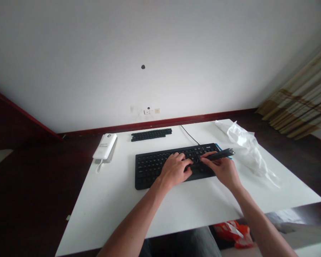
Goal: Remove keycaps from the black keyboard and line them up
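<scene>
A black keyboard (148, 169) lies on the white table (117, 200) in front of me, its cable running off the back. My left hand (175, 167) rests on its middle keys, fingers bent and apart, with nothing seen in them. Over the keyboard's right part, my right hand (223, 169) grips a thick black pen-shaped tool (219, 154). The tool slants down to the left, and its rear end points up to the right. Its exact kind is unclear, and its tip is hard to make out among the dark keys.
Behind the keyboard lies a thin black slab (151, 135) with rows of key shapes. A white power bank (105, 147) with a short cable is at the left. Crumpled clear plastic (247, 146) covers part of the right side. A blue-edged item (227, 152) shows beside the keyboard.
</scene>
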Action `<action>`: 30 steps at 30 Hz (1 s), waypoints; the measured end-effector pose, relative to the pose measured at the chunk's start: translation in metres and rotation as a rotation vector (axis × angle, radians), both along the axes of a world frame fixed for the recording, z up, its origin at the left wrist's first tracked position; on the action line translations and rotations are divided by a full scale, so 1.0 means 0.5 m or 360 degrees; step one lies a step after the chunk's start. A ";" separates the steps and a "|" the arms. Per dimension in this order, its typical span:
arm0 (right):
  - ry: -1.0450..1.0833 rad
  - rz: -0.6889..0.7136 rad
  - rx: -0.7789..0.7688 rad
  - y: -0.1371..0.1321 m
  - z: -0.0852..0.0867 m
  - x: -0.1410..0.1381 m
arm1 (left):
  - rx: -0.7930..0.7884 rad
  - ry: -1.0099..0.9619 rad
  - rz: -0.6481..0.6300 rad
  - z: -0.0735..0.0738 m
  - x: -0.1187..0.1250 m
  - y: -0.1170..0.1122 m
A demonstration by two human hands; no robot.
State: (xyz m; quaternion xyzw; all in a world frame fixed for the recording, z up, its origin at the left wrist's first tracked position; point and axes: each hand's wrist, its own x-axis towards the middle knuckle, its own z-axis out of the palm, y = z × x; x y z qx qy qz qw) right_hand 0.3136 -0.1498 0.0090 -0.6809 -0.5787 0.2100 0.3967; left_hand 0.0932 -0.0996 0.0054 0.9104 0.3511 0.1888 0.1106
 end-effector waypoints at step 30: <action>0.0408 0.0053 0.0324 0.164 0.040 0.038 | -0.0006 0.0015 -0.0019 0.004 0.001 0.001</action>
